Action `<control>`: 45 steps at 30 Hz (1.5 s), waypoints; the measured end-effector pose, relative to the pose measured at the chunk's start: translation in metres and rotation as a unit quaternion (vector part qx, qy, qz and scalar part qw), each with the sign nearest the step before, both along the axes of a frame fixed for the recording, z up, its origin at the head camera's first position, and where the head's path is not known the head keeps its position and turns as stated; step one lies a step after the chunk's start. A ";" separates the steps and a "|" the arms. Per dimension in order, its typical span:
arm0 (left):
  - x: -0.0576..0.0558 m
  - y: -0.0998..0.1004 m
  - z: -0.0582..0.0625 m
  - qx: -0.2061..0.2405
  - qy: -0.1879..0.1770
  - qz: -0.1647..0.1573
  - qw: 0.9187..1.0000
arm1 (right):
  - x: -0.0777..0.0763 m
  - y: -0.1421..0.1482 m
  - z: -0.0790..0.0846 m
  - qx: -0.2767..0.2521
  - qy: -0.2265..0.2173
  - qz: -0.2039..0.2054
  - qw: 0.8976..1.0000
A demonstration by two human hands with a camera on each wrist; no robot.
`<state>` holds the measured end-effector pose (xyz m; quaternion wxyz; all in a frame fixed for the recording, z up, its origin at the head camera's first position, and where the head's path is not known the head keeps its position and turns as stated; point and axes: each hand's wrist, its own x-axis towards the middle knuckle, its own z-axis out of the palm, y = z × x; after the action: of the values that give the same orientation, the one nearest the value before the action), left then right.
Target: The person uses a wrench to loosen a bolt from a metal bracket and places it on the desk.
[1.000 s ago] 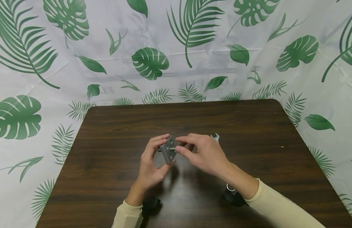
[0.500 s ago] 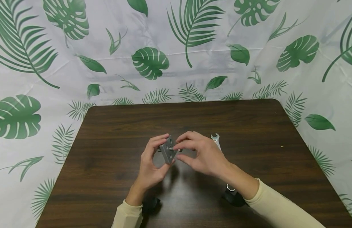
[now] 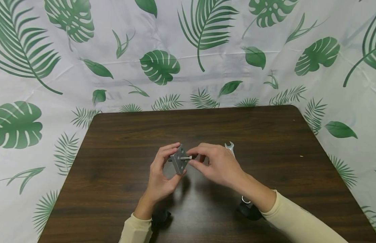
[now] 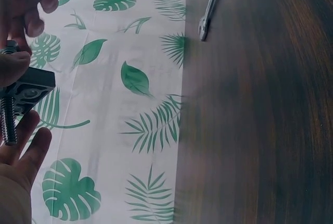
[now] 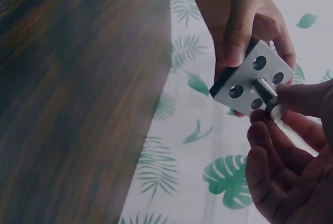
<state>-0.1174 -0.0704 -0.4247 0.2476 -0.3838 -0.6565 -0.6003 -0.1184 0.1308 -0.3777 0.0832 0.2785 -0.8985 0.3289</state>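
Note:
My left hand [image 3: 160, 173] grips a small grey metal plate [image 3: 177, 164] by its opposite edges, holding it tilted above the table. Several round holes surround the plate's middle, where a bolt [image 5: 265, 90] passes through. The bolt's head end sticks out on the right; its threaded end [image 4: 8, 122] shows on the other side in the left wrist view. With thumb and fingertips, my right hand [image 3: 219, 165] pinches the bolt near its head.
An open-ended wrench [image 3: 230, 147] lies on the dark wooden table [image 3: 130, 135], beyond the right hand and partly hidden by it. Black objects, one with a metal ring [image 3: 246, 200], sit near the forearms. A leaf-printed sheet [image 3: 121, 84] hangs around the table.
Half a second ago the right fingers were spread, the index finger lying along the bolt. Now thumb and fingers close on its head end again. The left hand and plate stay nearly still.

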 end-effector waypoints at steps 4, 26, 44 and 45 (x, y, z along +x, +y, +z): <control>0.000 0.000 0.001 0.003 0.002 -0.003 1.000 | 0.000 0.001 -0.001 -0.021 0.037 0.032 0.999; 0.000 -0.001 0.002 0.003 0.005 -0.004 1.000 | 0.002 0.000 0.001 -0.016 0.039 0.027 0.999; 0.001 0.000 0.001 0.001 0.001 -0.003 1.000 | 0.002 -0.001 0.000 0.004 -0.043 -0.037 0.998; 0.001 0.000 0.001 0.001 0.001 -0.003 1.000 | 0.001 -0.001 0.000 0.004 -0.039 -0.034 0.999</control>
<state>-0.1164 -0.0707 -0.4234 0.2470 -0.3860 -0.6549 -0.6009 -0.1173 0.1298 -0.3778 0.0579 0.2349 -0.9114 0.3328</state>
